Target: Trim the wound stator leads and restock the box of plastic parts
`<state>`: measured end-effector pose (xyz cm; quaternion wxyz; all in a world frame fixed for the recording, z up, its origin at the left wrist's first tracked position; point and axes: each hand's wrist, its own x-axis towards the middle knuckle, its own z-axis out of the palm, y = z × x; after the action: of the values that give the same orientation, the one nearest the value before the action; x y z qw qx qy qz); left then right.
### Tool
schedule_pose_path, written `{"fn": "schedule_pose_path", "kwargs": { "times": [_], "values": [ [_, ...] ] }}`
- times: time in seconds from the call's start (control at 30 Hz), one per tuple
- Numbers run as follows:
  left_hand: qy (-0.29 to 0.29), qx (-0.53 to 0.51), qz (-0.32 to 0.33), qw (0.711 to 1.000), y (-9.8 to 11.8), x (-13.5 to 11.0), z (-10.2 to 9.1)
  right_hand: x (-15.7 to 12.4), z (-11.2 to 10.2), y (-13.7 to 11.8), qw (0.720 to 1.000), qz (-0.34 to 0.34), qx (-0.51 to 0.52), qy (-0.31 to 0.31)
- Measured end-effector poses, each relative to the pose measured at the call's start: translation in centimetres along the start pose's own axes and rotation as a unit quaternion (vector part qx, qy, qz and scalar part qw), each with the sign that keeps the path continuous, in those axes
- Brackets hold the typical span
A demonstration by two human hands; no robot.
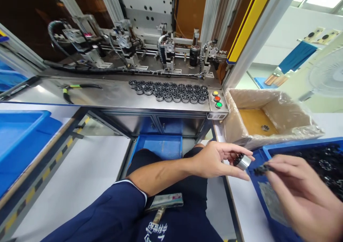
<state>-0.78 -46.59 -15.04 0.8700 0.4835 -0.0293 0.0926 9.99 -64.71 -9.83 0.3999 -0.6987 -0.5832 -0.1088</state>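
Note:
My left hand [214,160] is closed around a short silver metal ring with a black insert [243,161], gripped between thumb and fingers. Just to its right, my right hand [300,185] pinches a small black plastic piece [261,169], slightly blurred. A narrow gap separates the two parts. Beneath my right hand stands a blue bin [268,150] with many black plastic pieces [325,163] inside. On the steel ledge ahead, several similar silver-and-black rings [177,92] are lined up in rows.
A plastic-lined carton [235,122] with one ring part [265,127] inside stands right of the button panel [218,101]. Black-and-green pliers [70,90] lie on the ledge. Behind it is a machine with fixtures [169,47]. A blue tray [24,127] sits at left.

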Motion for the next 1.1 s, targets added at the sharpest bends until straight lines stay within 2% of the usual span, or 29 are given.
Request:
{"fn": "schedule_pose_path", "kwargs": {
  "times": [0.07,0.13,0.27,0.47,0.63,1.1],
  "values": [
    [-0.009,-0.033,-0.026,0.999,-0.1,0.0,0.4,0.8,0.8,-1.3,0.999,-0.004,0.042,-0.018],
    [-0.01,-0.051,-0.04,0.998,-0.3,0.0,0.8,1.1,1.2,-1.3,0.999,-0.015,0.048,-0.018],
    [0.008,-0.039,-0.03,0.999,-0.5,-0.1,1.2,0.6,1.1,-0.7,0.998,-0.058,-0.006,-0.001],
    [0.018,-0.001,0.002,1.0,-0.2,-0.4,1.0,0.3,0.9,-0.8,0.994,-0.104,-0.017,-0.033],
    [0.024,-0.027,-0.008,0.999,0.0,-0.7,0.8,0.3,1.0,-0.2,0.979,-0.178,-0.098,-0.022],
    [0.018,-0.036,-0.016,0.999,0.3,-1.2,0.9,0.2,0.9,-0.5,0.959,-0.231,-0.163,-0.022]
  ]
}}
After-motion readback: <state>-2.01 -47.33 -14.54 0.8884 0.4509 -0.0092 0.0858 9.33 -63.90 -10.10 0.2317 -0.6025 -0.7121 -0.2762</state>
